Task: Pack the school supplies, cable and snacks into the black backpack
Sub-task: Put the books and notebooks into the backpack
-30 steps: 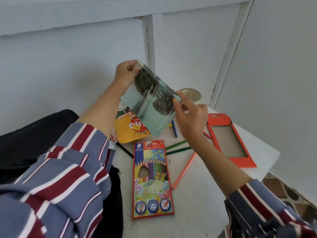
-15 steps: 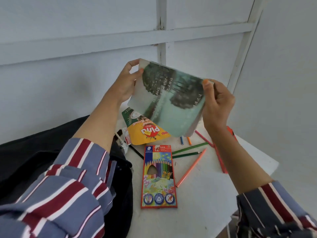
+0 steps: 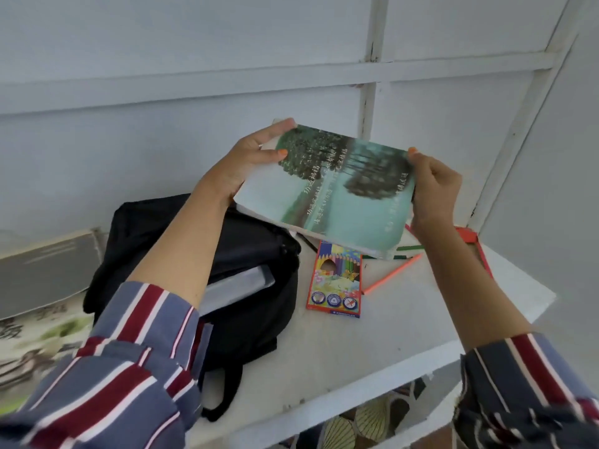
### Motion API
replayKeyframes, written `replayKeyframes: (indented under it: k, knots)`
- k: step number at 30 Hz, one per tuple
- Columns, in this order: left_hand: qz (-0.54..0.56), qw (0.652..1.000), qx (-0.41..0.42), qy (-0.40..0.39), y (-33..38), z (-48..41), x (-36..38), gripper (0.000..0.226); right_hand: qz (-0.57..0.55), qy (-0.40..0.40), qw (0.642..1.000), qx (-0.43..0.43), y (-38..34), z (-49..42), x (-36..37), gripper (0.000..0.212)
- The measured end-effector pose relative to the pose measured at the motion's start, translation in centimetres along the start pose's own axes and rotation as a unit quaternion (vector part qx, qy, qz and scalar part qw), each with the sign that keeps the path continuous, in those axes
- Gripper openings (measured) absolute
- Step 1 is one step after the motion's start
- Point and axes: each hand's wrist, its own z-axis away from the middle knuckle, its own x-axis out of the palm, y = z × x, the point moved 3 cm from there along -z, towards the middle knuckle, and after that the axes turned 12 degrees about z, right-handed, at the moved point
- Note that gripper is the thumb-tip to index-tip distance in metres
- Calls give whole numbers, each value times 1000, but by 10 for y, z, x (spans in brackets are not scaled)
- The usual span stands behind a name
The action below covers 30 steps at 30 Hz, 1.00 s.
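Observation:
I hold a green notebook (image 3: 337, 196) with trees on its cover in the air above the white table (image 3: 382, 338). My left hand (image 3: 246, 160) grips its left edge, thumb on the cover. My right hand (image 3: 431, 189) grips its right edge. The black backpack (image 3: 259, 286) lies open below and to the left, with a grey flat item (image 3: 236, 286) sticking out of it. A box of coloured pencils (image 3: 335, 280) lies right of the bag. Loose pencils (image 3: 392, 277) lie beside the box. The snack packet is hidden behind the notebook.
An orange cardboard frame (image 3: 470, 238) lies at the table's far right, partly behind my right arm. A grey panel (image 3: 42, 270) and printed paper (image 3: 35, 332) sit left of the backpack. White walls close in behind and to the right. Patterned floor (image 3: 372, 419) shows below the table edge.
Both hands have turned the notebook flatter and carried it left toward the backpack. The view has swung left and down, so the open backpack now shows and the snack packet is covered.

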Motion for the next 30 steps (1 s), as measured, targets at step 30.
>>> replayKeyframes:
  k: [30]
  knots:
    - [-92, 953, -244, 156, -61, 210, -66, 22, -85, -247, 906, 334, 34, 229, 36, 34]
